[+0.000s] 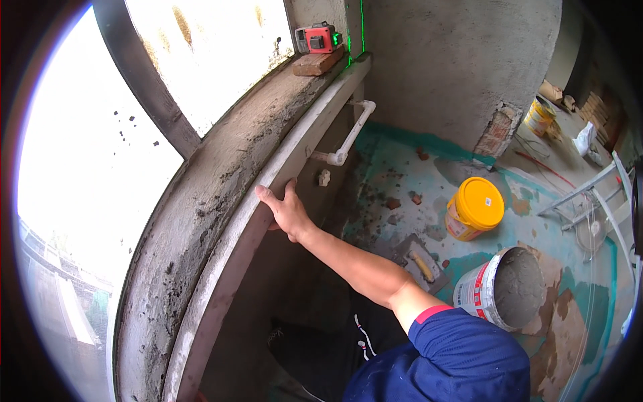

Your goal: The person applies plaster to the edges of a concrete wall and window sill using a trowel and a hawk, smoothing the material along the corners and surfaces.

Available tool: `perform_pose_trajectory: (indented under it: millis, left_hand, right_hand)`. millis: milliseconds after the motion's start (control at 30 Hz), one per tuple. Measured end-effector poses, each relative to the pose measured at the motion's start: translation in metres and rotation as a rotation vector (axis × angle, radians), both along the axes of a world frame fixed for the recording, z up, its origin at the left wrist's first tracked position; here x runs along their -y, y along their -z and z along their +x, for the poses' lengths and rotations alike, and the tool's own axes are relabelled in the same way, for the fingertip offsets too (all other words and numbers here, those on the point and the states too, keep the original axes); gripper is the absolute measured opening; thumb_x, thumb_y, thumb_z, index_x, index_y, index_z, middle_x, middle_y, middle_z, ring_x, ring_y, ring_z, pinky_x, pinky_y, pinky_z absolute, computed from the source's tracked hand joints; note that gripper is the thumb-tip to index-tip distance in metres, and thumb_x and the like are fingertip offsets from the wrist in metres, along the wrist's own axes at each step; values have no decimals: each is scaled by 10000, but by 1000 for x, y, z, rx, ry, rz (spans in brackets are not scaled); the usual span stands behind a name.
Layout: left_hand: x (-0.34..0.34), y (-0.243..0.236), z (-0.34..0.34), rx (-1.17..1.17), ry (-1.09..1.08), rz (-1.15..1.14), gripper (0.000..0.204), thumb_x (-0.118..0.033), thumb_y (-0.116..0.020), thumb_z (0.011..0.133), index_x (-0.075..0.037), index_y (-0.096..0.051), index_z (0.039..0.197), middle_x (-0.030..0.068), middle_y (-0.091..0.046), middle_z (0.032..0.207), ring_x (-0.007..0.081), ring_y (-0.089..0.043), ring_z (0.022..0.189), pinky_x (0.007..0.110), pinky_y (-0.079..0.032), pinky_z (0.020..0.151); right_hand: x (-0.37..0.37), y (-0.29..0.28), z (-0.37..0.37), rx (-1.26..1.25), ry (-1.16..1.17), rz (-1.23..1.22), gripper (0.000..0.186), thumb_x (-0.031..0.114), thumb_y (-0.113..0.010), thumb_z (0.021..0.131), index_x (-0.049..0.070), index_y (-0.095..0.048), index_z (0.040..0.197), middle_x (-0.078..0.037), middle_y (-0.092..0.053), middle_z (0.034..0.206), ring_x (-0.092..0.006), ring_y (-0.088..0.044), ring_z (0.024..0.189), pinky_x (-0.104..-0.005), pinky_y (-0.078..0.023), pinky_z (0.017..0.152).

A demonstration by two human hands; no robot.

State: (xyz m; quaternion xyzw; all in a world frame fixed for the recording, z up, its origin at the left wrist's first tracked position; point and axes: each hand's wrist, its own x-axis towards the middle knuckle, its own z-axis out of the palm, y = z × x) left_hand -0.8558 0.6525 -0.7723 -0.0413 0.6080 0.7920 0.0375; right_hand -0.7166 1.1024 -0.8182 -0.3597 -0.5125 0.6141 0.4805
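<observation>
My right hand [289, 213] grips a long, pale, mortar-smeared straightedge [278, 164] at about its middle. One digit lies over the top edge and another against the side; the remaining fingers are partly hidden. The straightedge runs along the room side of a rough mortar windowsill [221, 171], from the lower left to the far wall corner. At the sill's far end a red and black laser level [323, 38] stands on a brick [317, 63], and green laser lines show on the wall corner. My left hand is not in view.
White pipe [351, 137] juts from the wall below the sill. On the stained floor are a trowel [422, 262], a lidded yellow bucket [477, 204] and a white bucket [479, 288] of grey mortar. A metal ladder [589, 191] stands at the right.
</observation>
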Motion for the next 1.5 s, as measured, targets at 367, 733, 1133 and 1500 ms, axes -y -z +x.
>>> perform_pose_trajectory:
  millis: [367, 733, 1133, 1500]
  left_hand:
    - [12, 2, -12, 37, -18, 73, 627, -513, -536, 867, -44, -512, 1283, 159, -534, 1285, 341, -489, 1173, 493, -411, 972]
    - [24, 7, -19, -18, 103, 87, 630, -508, -526, 874, -34, -503, 1288, 167, -521, 1299, 337, -462, 1206, 488, -382, 998]
    - [23, -8, -7, 65, 39, 133, 657, -518, -576, 841, -52, -500, 1297, 152, -510, 1310, 345, -442, 1212, 499, -360, 999]
    - [1, 9, -23, -50, -6, 193, 643, -515, -590, 863, -58, -478, 1300, 125, -515, 1282, 300, -464, 1174, 445, -372, 969]
  right_hand:
    - [7, -18, 2, -127, -100, -65, 1205, 575, -642, 805, -150, 127, 1383, -320, -375, 1359, -328, -448, 1232, -304, -405, 992]
    - [6, -32, 6, -196, -93, -43, 1098, 468, -690, 815, -131, 11, 1412, -252, -465, 1272, -240, -580, 1027, -312, -547, 678]
    - [9, -39, 5, -142, -156, -67, 1201, 533, -675, 792, -80, 153, 1409, -273, -434, 1297, -286, -553, 1070, -372, -576, 648]
    - [-4, -41, 2, -236, -140, -82, 1044, 409, -695, 827, -107, -8, 1419, -218, -383, 1380, -265, -413, 1235, -323, -356, 1025]
